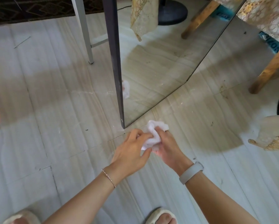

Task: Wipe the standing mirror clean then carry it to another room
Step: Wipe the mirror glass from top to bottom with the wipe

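At the centre of the frame both hands work a crumpled white cloth (153, 135) just below the mirror's bottom corner. The left hand (130, 152) pinches its lower edge between thumb and curled fingers; the right hand (166, 147) has its fingers wrapped round the cloth from the other side. The standing mirror (159, 65) rises from the floor (54, 94) through the upper middle, its dark frame edge (116, 62) toward the left. The glass looks faintly smudged, though glare makes that uncertain.

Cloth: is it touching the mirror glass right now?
No, both hands hold the cloth above the floor, apart from the mirror.
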A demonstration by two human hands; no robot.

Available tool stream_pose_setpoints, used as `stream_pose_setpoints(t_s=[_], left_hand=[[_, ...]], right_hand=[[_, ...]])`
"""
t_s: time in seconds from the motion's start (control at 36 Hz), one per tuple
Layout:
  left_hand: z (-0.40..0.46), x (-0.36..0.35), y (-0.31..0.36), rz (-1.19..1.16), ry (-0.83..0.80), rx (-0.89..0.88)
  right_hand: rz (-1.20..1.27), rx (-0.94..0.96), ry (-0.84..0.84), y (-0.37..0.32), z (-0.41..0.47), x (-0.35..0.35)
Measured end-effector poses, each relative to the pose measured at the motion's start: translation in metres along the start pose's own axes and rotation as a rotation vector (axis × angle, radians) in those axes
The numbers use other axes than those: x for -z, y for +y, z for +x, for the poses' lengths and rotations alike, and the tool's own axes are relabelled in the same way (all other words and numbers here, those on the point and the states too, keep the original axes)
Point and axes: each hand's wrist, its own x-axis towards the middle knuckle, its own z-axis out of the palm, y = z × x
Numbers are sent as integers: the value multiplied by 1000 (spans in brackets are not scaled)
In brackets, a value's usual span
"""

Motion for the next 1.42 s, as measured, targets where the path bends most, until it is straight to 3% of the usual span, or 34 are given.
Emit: stream_pose_setpoints(t_s=[0.08, 0.14, 0.22, 0.33, 0.44, 0.53, 0.61, 0.81, 0.86, 0.92, 1.0, 1.08, 1.17, 1.22, 1.25, 1.36, 1.42], left_hand=[[1, -3, -6, -5, -82, 11], [2, -2, -11, -116, -84, 20], [2, -1, -19, -181, 103, 64], [7, 9, -23, -381, 467, 321], [23, 18, -22, -528, 501, 291], [34, 22, -18, -450, 529, 253], [40, 24, -17, -321, 577, 239], [41, 25, -26, -187, 584, 169], [41, 28, -24, -197, 570, 129], [44, 27, -27, -209, 556, 125], [44, 27, -30, -230, 538, 121], [43, 33, -34, -214, 505, 96], [42, 36, -39, -159, 490, 79], [42, 38, -38, -139, 469, 67], [42, 39, -38, -138, 471, 64], [44, 38, -41, -131, 509, 57], [43, 38, -40, -127, 505, 57]], right_hand=[[44, -51, -205, -8, -3, 1], [53, -34, -165, -7, 3, 7], [-6, 21, 136, -17, 23, 17], [-88, 144, 451, -52, 57, 43], [-253, 198, 686, -87, 98, 75], [-438, 195, 797, -109, 118, 84], [-402, 194, 762, -130, 137, 87], [-651, 187, 714, -162, 148, 96], [-1074, 8, 706, -172, 144, 87], [-1319, -159, 735, -181, 162, 92], [-1605, -146, 622, -180, 230, 141], [-1371, -56, 576, -163, 208, 114], [-731, -35, 393, -142, 153, 75], [-647, -106, 176, -134, 124, 80], [-621, -105, 145, -135, 116, 85], [-359, 80, 519, -149, 136, 102], [-302, 172, 554, -148, 143, 94]])
